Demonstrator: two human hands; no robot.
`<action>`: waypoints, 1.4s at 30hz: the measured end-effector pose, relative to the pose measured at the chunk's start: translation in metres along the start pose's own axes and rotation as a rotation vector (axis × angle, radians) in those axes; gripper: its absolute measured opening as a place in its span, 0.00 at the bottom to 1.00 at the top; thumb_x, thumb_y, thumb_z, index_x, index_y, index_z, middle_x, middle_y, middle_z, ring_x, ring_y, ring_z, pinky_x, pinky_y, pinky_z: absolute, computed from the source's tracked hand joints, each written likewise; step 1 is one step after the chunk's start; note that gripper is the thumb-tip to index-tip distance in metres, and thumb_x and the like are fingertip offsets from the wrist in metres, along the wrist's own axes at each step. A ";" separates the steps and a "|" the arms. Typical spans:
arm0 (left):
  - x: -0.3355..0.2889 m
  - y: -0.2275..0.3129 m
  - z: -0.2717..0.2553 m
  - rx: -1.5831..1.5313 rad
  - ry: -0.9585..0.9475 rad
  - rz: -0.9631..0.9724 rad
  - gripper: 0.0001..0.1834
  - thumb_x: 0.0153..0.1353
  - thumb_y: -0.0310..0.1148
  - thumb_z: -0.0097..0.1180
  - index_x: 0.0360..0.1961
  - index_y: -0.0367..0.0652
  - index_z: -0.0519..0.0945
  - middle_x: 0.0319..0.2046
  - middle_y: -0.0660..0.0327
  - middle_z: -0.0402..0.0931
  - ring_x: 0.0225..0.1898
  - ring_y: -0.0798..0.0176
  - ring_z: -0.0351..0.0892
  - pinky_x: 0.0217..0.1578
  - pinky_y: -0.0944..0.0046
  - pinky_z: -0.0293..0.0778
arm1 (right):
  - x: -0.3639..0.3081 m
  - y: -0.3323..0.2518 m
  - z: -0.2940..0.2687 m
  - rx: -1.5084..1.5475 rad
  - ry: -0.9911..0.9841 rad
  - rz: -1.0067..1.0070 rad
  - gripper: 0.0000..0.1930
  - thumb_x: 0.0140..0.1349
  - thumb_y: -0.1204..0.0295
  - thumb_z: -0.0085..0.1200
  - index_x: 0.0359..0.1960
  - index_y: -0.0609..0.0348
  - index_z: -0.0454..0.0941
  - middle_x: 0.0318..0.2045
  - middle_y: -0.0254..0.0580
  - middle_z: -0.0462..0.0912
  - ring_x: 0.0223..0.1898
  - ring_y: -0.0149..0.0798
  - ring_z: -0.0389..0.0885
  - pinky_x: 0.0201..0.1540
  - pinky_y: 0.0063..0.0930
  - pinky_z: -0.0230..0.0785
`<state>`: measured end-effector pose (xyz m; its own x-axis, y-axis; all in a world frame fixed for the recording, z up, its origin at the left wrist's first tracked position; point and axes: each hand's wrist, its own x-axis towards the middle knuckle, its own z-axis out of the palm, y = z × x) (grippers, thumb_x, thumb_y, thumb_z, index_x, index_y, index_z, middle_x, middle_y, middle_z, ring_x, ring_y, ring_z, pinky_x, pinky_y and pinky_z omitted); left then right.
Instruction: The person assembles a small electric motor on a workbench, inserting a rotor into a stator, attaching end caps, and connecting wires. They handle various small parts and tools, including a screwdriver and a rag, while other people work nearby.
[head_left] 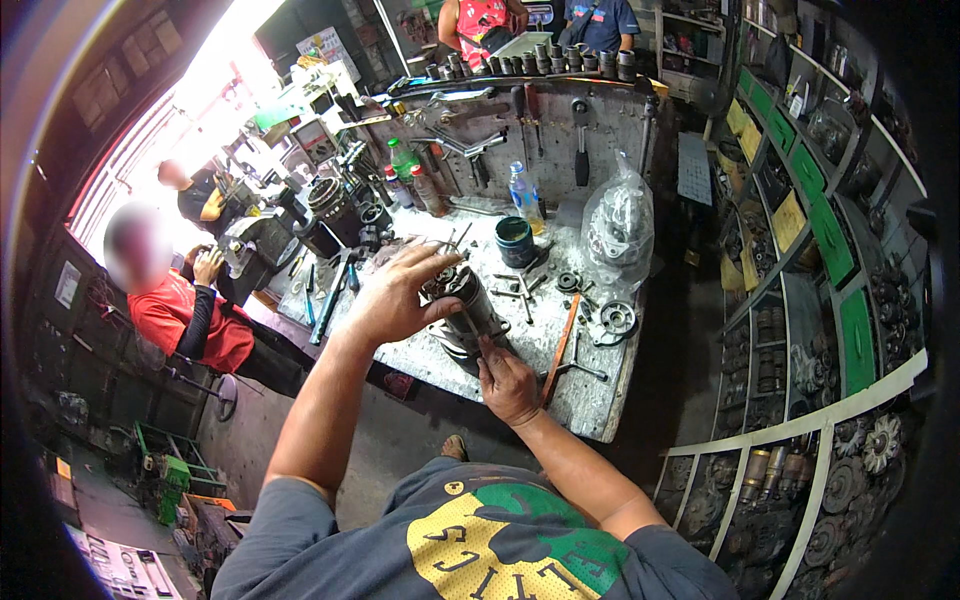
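Observation:
A dark cylindrical metal motor housing [484, 306] stands slightly tilted near the front edge of the workbench [600, 415]. My left hand [402, 292] is over its upper left side, fingers stretched out and thumb apart, near small parts on its top end. Against the housing's lower right side, my right hand [510, 382] is closed, with its thumb and index finger pinched at the housing. A thin rod seems to run up from those fingertips, but its kind cannot be made out. An orange-red flat bar [562, 345] and a T-handle wrench [578, 368] lie right of this hand.
A dark open can [515, 243], a plastic-wrapped metal part [618, 228] and bottles [425, 188] stand farther back. A hammer [330, 300] lies left. Sockets [555, 62] line the back panel. A person in red [200, 320] stands left; shelves of parts [790, 350] flank the right.

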<state>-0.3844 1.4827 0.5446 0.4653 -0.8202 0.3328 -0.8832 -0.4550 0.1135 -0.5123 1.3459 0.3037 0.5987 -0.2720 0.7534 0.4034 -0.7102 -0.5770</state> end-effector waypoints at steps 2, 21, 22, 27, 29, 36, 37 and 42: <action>0.000 -0.014 0.016 -0.185 0.013 0.108 0.31 0.68 0.45 0.73 0.69 0.51 0.82 0.69 0.46 0.78 0.71 0.36 0.77 0.70 0.43 0.74 | -0.001 0.001 0.001 0.001 -0.004 0.000 0.32 0.67 0.78 0.66 0.74 0.53 0.77 0.39 0.51 0.87 0.35 0.57 0.88 0.36 0.46 0.82; -0.014 -0.027 0.057 -0.642 0.160 0.005 0.32 0.57 0.26 0.64 0.66 0.45 0.85 0.72 0.46 0.74 0.73 0.45 0.76 0.73 0.50 0.74 | 0.001 0.006 -0.003 0.035 -0.070 0.052 0.31 0.68 0.76 0.65 0.75 0.51 0.77 0.41 0.55 0.88 0.36 0.62 0.88 0.37 0.49 0.82; -0.014 -0.028 0.057 -0.638 0.158 0.015 0.32 0.57 0.26 0.64 0.66 0.45 0.85 0.72 0.45 0.74 0.73 0.44 0.76 0.73 0.49 0.73 | 0.004 0.002 -0.008 0.061 -0.053 0.052 0.31 0.68 0.76 0.65 0.74 0.52 0.78 0.38 0.55 0.86 0.34 0.63 0.88 0.35 0.50 0.81; -0.014 -0.038 0.058 -0.671 0.133 0.020 0.37 0.56 0.25 0.69 0.71 0.45 0.81 0.73 0.46 0.73 0.75 0.46 0.75 0.75 0.50 0.71 | -0.001 -0.029 -0.054 -0.013 -0.246 0.142 0.31 0.67 0.80 0.63 0.74 0.57 0.78 0.43 0.54 0.90 0.36 0.56 0.90 0.40 0.44 0.83; -0.013 -0.043 0.060 -0.706 0.136 0.011 0.43 0.56 0.25 0.69 0.77 0.44 0.75 0.74 0.47 0.73 0.75 0.47 0.74 0.76 0.50 0.70 | -0.019 -0.038 -0.076 -0.052 -0.357 0.168 0.31 0.67 0.80 0.63 0.74 0.58 0.77 0.45 0.56 0.90 0.38 0.57 0.91 0.41 0.44 0.83; -0.020 -0.032 0.087 -1.087 0.194 -0.072 0.64 0.56 0.43 0.73 0.88 0.40 0.48 0.79 0.46 0.65 0.78 0.50 0.67 0.78 0.50 0.63 | -0.081 -0.035 -0.093 -0.041 -0.148 0.382 0.34 0.68 0.78 0.62 0.78 0.52 0.74 0.45 0.59 0.90 0.41 0.62 0.91 0.47 0.47 0.85; -0.019 -0.027 0.093 -1.200 0.257 -0.103 0.68 0.55 0.42 0.78 0.88 0.40 0.45 0.77 0.45 0.67 0.76 0.51 0.71 0.76 0.51 0.66 | -0.083 -0.035 -0.093 -0.035 -0.137 0.431 0.25 0.74 0.78 0.58 0.72 0.63 0.77 0.44 0.53 0.91 0.38 0.45 0.93 0.41 0.38 0.83; -0.017 -0.013 0.106 -0.937 0.413 -0.330 0.69 0.47 0.36 0.88 0.85 0.37 0.54 0.69 0.47 0.77 0.68 0.52 0.80 0.71 0.54 0.73 | -0.039 -0.039 -0.083 0.380 -0.056 0.849 0.17 0.81 0.73 0.53 0.67 0.63 0.79 0.38 0.33 0.84 0.27 0.23 0.76 0.31 0.22 0.72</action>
<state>-0.3745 1.4655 0.4386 0.7884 -0.4451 0.4245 -0.4920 -0.0420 0.8696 -0.6084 1.3302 0.3225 0.8252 -0.5644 0.0211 0.0085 -0.0251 -0.9997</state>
